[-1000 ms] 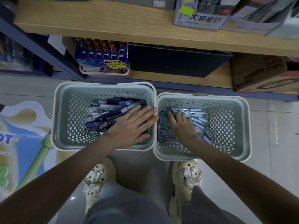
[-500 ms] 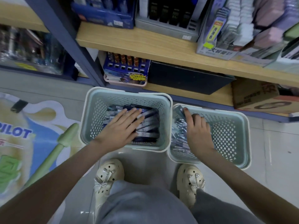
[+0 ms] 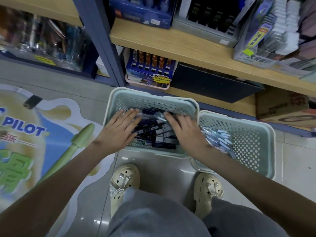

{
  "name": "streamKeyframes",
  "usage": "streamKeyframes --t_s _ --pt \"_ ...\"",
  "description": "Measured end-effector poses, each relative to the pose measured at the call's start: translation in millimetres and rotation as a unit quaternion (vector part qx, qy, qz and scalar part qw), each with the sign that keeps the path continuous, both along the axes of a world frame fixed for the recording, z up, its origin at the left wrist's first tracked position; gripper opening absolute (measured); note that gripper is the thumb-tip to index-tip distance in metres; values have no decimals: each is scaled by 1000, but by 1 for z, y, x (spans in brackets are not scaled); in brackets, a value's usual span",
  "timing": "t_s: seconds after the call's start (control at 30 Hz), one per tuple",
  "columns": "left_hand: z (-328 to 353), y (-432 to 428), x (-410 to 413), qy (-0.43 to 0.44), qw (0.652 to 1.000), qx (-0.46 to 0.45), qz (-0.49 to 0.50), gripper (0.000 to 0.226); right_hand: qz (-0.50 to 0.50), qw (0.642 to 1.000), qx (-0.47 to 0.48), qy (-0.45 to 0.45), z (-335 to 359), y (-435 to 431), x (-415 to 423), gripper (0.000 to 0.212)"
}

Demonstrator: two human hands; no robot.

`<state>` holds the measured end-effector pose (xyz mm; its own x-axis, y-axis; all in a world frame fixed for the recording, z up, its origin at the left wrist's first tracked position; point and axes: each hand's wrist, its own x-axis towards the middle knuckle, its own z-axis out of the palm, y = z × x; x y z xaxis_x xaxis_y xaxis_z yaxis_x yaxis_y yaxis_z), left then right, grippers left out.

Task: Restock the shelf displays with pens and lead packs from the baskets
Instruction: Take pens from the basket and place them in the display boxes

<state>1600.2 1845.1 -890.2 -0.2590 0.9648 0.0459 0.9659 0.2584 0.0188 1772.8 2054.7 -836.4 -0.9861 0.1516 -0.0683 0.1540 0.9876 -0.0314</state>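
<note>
Two pale green perforated baskets stand on the floor by the shelving. The left basket (image 3: 150, 98) holds dark blue and grey lead packs (image 3: 154, 134). The right basket (image 3: 253, 147) holds a heap of clear, silver-tipped pens (image 3: 216, 137). My left hand (image 3: 118, 132) lies flat on the packs at the left side of the left basket, fingers spread. My right hand (image 3: 186, 130) also rests in the left basket on its right side, fingers spread over the packs, its wrist crossing the rim between the baskets. Neither hand visibly grips anything.
A blue display box of orange-topped pens (image 3: 150, 72) and a black box (image 3: 213, 82) sit on the bottom shelf behind the baskets. A cardboard carton (image 3: 283, 106) stands at right. Upper shelf (image 3: 188, 47) carries pen displays. A Pilot floor sticker (image 3: 34, 134) lies left; my shoes (image 3: 124, 183) stand below.
My right hand left the pen basket and moved left into the lead-pack basket. My left hand shifted to that basket's left side. The camera tilted up and left.
</note>
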Motion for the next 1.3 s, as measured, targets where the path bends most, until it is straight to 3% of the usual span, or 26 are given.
streamKeyframes --t_s 0.1,0.23,0.5,0.6,0.73,0.87,1.0,1.1,1.3 --pt "-6 -6 -1 -5 1000 -3 18 56 103 991 10 -85 -31 -6 -23 106" --pt "-7 -5 -1 -7 1000 -2 22 57 160 964 -13 -212 -64 -7 -46 82" --pt "-4 -5 -2 -13 999 -35 14 59 137 962 24 -234 -76 -6 -53 76" --pt "-1 8 2 0 1000 -31 5 55 114 981 15 -156 -63 2 -45 67" --pt "8 51 27 -5 1000 -8 -24 54 51 997 -28 54 -39 30 -11 45" --pt "15 99 62 -20 997 22 -70 57 -99 987 -71 106 -30 59 37 45" --pt "13 129 87 -33 991 22 -126 59 -184 973 -137 -7 -65 78 77 49" --pt "5 137 93 -17 987 4 -162 58 -147 962 -201 -109 -93 87 93 59" --pt "-5 135 87 -30 981 2 -191 60 -79 956 -227 -171 -132 81 89 69"
